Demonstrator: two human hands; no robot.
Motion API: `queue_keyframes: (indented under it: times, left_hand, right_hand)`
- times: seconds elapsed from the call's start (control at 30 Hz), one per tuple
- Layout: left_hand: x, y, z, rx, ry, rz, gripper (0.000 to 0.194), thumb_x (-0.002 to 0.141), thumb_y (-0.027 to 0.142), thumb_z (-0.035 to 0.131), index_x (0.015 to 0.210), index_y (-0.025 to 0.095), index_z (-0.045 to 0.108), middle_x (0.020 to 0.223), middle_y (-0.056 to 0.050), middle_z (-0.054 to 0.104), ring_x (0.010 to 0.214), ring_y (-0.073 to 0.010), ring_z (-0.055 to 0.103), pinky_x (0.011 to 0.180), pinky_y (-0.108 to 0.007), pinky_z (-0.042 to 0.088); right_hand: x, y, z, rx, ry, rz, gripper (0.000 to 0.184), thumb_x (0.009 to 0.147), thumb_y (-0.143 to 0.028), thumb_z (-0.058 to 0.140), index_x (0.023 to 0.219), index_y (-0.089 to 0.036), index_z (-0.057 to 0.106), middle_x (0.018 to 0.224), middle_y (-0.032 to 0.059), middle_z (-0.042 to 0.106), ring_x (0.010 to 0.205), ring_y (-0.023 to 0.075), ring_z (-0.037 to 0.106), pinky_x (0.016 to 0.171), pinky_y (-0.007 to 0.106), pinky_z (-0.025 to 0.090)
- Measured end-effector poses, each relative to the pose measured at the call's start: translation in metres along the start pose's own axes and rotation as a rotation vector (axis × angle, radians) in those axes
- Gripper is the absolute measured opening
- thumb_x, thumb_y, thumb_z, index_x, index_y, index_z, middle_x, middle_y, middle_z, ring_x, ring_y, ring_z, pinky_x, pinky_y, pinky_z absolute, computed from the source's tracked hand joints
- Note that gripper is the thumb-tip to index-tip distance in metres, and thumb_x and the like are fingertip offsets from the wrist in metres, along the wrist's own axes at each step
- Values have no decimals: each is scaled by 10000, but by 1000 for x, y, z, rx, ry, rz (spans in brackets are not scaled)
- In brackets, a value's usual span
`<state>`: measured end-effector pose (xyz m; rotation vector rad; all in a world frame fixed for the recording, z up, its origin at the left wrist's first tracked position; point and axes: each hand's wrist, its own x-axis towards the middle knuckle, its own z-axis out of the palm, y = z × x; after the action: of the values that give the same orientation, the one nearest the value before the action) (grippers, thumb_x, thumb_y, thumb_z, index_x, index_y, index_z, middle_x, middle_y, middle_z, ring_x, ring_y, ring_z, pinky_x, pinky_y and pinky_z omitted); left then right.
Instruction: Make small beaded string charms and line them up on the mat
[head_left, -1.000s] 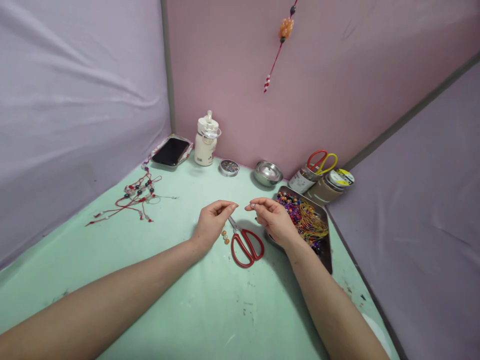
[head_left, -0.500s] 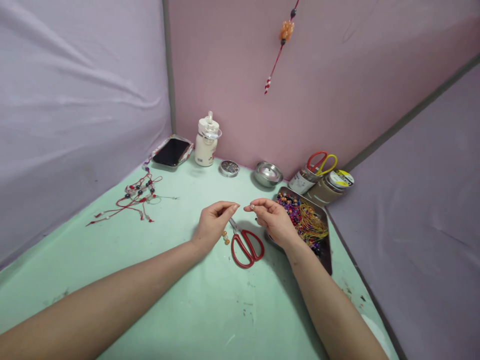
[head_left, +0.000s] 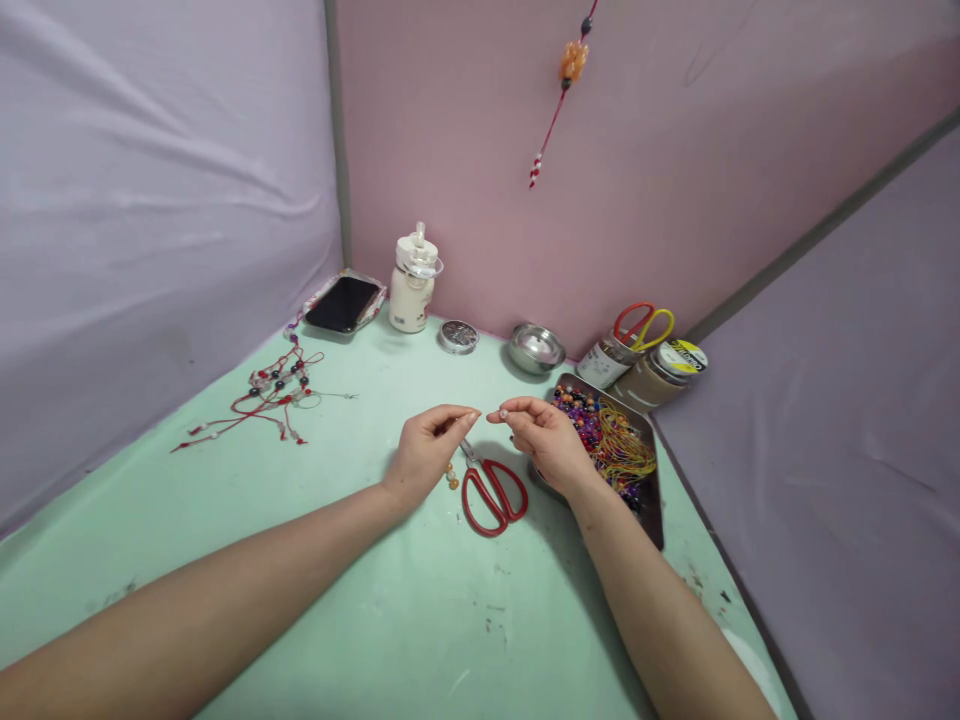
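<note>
My left hand (head_left: 427, 448) is closed in a pinch, thumb against forefinger; whatever lies between the tips is too fine to make out. Just across a small gap, my right hand (head_left: 549, 440) pinches a small clear bead (head_left: 504, 414) between thumb and forefinger. Below the hands lie red-handled scissors (head_left: 491, 498), their blades partly hidden near my left fingers. A few orange and clear beads (head_left: 451, 476) rest beside my left wrist. Under and behind my right hand is a dark metal tray (head_left: 654, 520) with mixed beads (head_left: 581, 412) and yellowish cords (head_left: 626, 445).
Red beaded cords (head_left: 279, 385) lie at left, near a phone (head_left: 345, 304). Along the back stand a white bottle (head_left: 411, 290), a round case (head_left: 458, 337), a steel bowl (head_left: 536, 350) and two jars (head_left: 660, 375), one holding scissors (head_left: 641, 328). A beaded string (head_left: 573, 65) hangs above.
</note>
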<state>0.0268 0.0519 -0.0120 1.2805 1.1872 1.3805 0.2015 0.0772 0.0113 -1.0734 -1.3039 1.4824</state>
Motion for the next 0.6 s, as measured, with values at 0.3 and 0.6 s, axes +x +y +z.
queue_keyframes:
  times: [0.3,0.6]
  left_hand:
    - [-1,2,0,0,38,26,229,781,394,641,841,192,730,814,-32,713,765,-162,624,669,-271,492]
    - [-2,1,1,9,25,38,242,782,408,636,850,198,734,819,-34,718,731,-163,631,604,-257,501]
  right_hand:
    - [-1,-2,0,-18,10,3,269,718,-374,712,874,-182,605,851,50,715,432,35,209,453,248,140]
    - [-1,-2,1,-3,11,8,266,707,-374,711,871,-189,612,841,43,716,427,34,207,450,247,147]
